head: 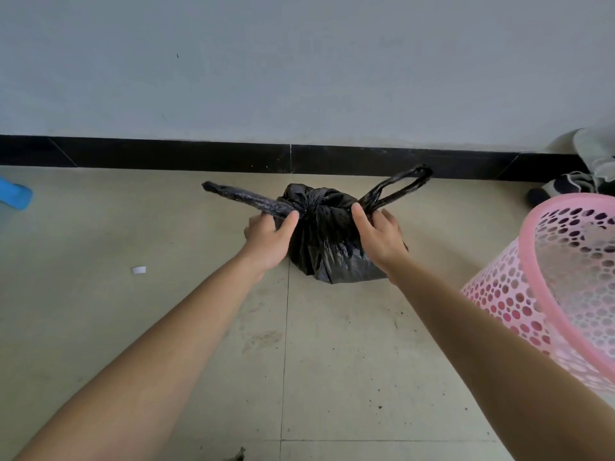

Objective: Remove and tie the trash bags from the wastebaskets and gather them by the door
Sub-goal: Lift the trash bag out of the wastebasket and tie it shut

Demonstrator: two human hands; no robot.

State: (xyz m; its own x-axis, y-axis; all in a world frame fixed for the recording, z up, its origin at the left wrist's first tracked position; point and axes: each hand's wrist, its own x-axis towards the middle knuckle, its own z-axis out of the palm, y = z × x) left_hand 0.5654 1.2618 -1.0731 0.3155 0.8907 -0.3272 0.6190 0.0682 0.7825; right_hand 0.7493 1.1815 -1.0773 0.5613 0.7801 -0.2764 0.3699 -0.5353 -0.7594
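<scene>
A black trash bag (327, 242) sits on the tiled floor close to the wall, its top gathered into a knot at the middle. My left hand (269, 237) grips the bag's left handle, which sticks out to the left as a twisted strand. My right hand (379, 236) grips the right handle, a loop that stands out to the upper right. Both handles are pulled apart sideways. A pink perforated wastebasket (545, 294) stands at the right, with no bag visible inside it.
A black baseboard (199, 154) runs along the grey wall behind the bag. A blue object (15, 194) lies at the left edge. Clothes and a dark shoe (572, 184) lie at the far right. A small white scrap (139, 270) lies on the floor at the left.
</scene>
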